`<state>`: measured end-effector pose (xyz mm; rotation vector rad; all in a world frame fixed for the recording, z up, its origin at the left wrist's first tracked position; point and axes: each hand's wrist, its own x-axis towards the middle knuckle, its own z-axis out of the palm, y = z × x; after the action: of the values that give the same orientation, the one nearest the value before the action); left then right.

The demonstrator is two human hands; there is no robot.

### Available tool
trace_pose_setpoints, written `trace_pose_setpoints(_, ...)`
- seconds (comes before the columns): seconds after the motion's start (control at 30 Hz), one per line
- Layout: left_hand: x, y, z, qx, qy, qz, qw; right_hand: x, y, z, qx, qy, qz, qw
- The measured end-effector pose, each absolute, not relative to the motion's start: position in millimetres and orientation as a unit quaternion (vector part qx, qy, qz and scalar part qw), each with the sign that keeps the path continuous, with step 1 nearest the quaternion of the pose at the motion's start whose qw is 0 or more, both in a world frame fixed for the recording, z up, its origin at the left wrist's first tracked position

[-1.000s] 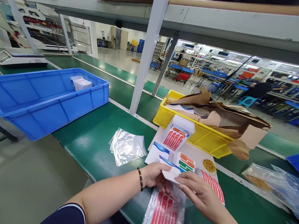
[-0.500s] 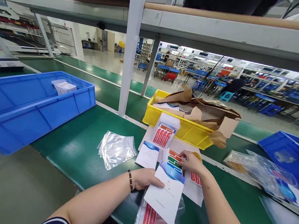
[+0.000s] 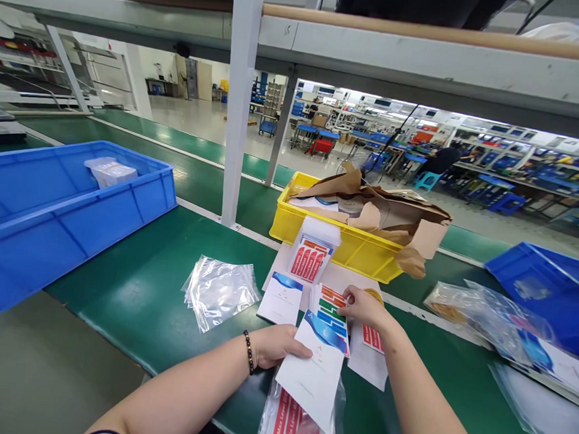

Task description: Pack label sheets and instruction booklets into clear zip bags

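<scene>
My left hand, with a bead bracelet at the wrist, is closed on a white card with a blue corner, held over a clear bag of red label sheets. My right hand reaches forward, fingers pinched on the stack of green, orange and blue sticker sheets. Beside that stack lie a second white card, a red label sheet and an upright pack of red labels.
A pile of clear plastic bags lies left on the green belt. A yellow bin holding torn brown paper stands behind the sheets. Blue crates sit at left and right. Filled clear bags lie right.
My right hand left the card and moved forward onto the sticker stack. My left hand pulled the white card out, now holding it alone. The view swung right.
</scene>
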<state>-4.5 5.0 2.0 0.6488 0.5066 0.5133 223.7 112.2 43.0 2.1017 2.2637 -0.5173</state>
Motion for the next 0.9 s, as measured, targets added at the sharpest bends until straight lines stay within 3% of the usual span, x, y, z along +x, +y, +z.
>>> trace_pose_setpoints(0.37,-5,4,9,0.305,0.258,0.248,0.883,225,114,46,0.680,0.708,-0.184,-0.049)
trace_pose_setpoints(0.5,-4,5,8,0.283,0.288,0.258,0.877,220,105,48,0.660,0.715,-0.188,-0.130)
trace_pose_setpoints(0.77,-3,7,4,0.266,0.276,0.263,0.885,246,71,68,0.615,0.642,-0.266,-0.371)
trace_pose_setpoints(0.9,0,8,4,0.217,0.209,0.293,0.908,229,44,62,0.590,0.617,-0.337,-0.396)
